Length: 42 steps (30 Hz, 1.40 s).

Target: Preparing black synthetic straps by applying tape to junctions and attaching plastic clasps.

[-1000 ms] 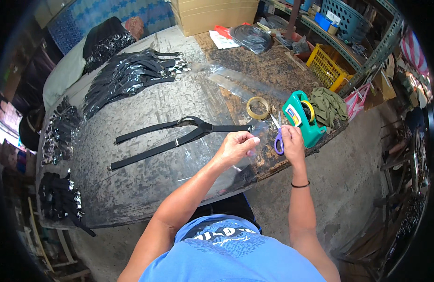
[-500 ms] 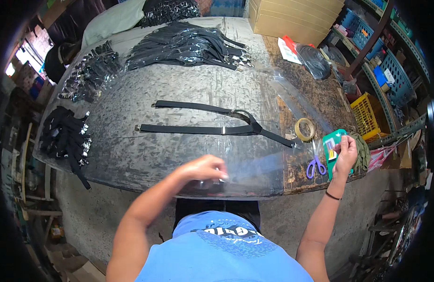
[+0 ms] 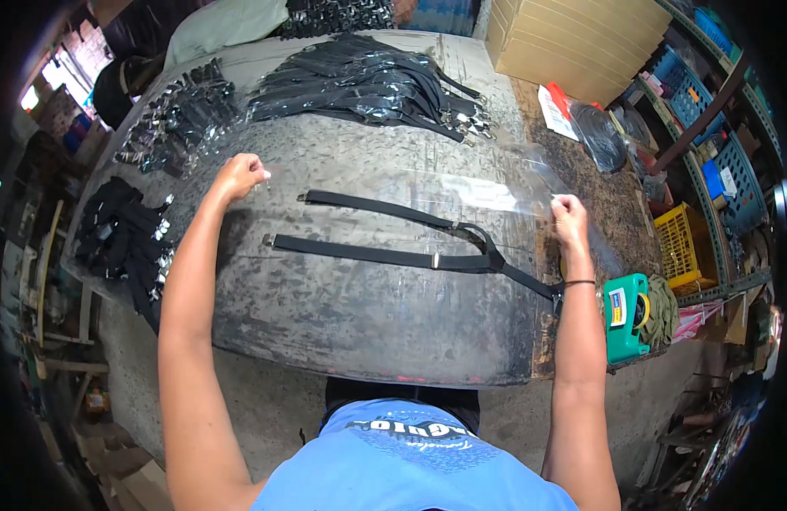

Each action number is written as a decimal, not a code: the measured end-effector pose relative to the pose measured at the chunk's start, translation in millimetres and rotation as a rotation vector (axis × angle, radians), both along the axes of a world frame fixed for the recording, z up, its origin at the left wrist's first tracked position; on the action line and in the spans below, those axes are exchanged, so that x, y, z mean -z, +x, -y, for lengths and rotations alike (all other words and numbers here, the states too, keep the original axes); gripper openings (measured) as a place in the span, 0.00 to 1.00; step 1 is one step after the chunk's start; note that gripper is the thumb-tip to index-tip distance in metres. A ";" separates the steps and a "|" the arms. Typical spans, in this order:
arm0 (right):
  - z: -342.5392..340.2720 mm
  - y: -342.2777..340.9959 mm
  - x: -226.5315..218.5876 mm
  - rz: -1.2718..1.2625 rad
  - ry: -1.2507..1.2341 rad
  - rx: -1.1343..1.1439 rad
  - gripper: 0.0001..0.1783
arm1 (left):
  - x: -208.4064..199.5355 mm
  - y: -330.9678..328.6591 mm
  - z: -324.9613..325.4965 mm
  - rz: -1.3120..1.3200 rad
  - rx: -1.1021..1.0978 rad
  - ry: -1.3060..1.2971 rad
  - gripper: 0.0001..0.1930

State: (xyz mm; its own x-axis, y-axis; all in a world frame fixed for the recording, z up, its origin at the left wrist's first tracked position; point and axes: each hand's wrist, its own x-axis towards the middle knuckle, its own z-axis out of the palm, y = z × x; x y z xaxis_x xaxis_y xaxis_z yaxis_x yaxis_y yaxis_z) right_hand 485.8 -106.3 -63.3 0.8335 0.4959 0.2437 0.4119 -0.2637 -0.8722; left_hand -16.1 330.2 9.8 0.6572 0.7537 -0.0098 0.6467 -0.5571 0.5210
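Black Y-shaped suspenders (image 3: 466, 263) with metal clips lie flat on the worktable, their two long straps to the left. Above them a long clear plastic sleeve (image 3: 487, 194) stretches across, shiny toward its right end. My right hand (image 3: 570, 220) pinches that end, its fingers closed. At the other side my left hand (image 3: 244, 176) is closed in a pinch too, with a bit of clear plastic at its fingertips; the sleeve's middle is hard to see. A green tape dispenser (image 3: 625, 319) stands right of my right forearm.
Piles of black suspenders (image 3: 368, 89) in plastic lie at the back, more clipped straps (image 3: 125, 238) at the left. More clear sleeves (image 3: 551, 175) lie right of centre. Cardboard boxes (image 3: 572, 43) stand at the back right, near a yellow crate (image 3: 685, 247) and shelves with blue baskets.
My left hand has moved up and left from the table's front edge. My right hand has let go of the tape dispenser and taken the sleeve's right end. My right forearm now hides the scissors.
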 end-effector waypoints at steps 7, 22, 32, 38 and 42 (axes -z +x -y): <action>-47.1 -6.9 9.7 0.277 -0.496 0.091 0.08 | 30.2 59.5 -21.8 -0.399 -0.152 0.340 0.13; 63.8 103.4 -5.4 0.208 -0.985 0.359 0.26 | 85.4 29.6 -11.1 -0.148 -0.176 0.385 0.32; 65.6 160.6 -19.5 0.068 -0.767 0.169 0.13 | 36.1 63.0 41.5 0.028 -0.025 0.321 0.30; 75.6 190.3 -53.6 0.132 -0.547 0.145 0.14 | -2.5 116.9 88.3 0.113 0.159 0.281 0.28; 60.1 181.7 -110.4 0.004 -0.290 0.054 0.15 | -16.5 152.1 124.6 0.159 0.263 0.287 0.22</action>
State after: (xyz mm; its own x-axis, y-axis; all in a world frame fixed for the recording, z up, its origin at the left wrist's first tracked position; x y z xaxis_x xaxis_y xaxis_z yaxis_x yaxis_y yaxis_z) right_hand 667.5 -166.5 47.1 0.8597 0.5006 0.1013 0.3939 -0.5236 -0.7554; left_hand 136.0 205.6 26.4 0.8038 0.5175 0.2935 0.3870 -0.8294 0.4028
